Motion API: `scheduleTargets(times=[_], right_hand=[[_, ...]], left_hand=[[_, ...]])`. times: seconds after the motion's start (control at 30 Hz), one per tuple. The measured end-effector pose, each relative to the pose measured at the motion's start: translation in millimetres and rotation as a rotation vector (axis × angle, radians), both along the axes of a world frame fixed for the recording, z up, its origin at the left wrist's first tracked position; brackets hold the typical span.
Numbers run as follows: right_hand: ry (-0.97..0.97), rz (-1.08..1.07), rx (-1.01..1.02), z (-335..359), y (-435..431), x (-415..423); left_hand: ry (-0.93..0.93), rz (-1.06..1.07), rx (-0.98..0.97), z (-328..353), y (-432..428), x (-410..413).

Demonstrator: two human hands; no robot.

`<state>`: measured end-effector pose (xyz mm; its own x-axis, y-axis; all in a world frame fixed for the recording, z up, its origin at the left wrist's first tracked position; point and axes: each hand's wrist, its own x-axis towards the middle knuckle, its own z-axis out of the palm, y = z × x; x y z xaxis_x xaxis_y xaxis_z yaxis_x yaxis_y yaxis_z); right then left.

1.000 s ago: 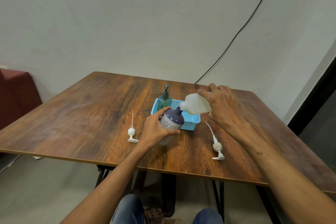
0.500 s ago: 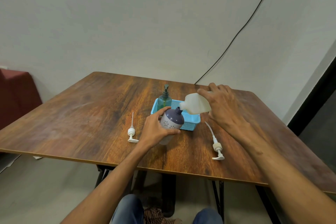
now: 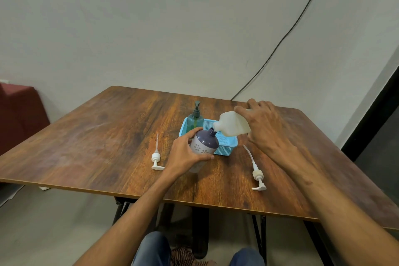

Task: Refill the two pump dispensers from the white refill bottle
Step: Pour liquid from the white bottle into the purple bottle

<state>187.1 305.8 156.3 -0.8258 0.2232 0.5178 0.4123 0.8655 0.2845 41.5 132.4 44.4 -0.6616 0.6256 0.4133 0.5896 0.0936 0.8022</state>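
Over the table (image 3: 108, 136), left fingers (image 3: 203, 158) round half-hidden purple dispenser (image 3: 205, 142); right fingers (image 3: 259, 108) round tilted white bottle (image 3: 233, 124)

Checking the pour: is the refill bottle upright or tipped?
Tipped: right hand holds the refill bottle sideways, neck at the purple dispenser's mouth.

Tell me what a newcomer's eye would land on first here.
At the centre of the table, the right hand tips the white refill bottle, its mouth at the open neck of the purple-topped dispenser that the left hand grips. Just behind, a green pump bottle stands in a blue basket. A white pump head lies loose left of the hands, a second pump head to their right.
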Motion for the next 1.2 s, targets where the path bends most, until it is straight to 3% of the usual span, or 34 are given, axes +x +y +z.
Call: scheduleTargets(times=[1.2], right_hand=[[0.013, 0.017, 0.005, 6.5, -3.4, 0.4]], left_hand=[[-0.028, -0.020, 0.002, 1.9, -1.9, -1.5]])
